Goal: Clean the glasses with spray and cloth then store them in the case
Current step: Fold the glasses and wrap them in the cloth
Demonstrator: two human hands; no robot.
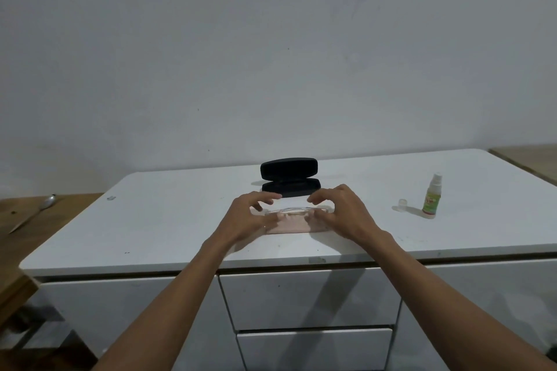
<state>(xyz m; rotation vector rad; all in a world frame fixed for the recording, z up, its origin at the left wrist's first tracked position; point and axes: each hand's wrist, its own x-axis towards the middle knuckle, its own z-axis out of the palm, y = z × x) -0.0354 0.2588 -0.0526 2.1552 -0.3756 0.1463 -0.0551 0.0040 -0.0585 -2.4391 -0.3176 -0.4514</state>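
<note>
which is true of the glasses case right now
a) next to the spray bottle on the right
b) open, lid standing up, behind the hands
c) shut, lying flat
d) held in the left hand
b: the black case sits open on the white table, its lid raised, just beyond both hands, well left of the spray bottle.

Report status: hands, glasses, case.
Left hand and right hand at clear-framed glasses on pink cloth, grip unclear. Black hard case open behind. Nothing blocking.
</note>
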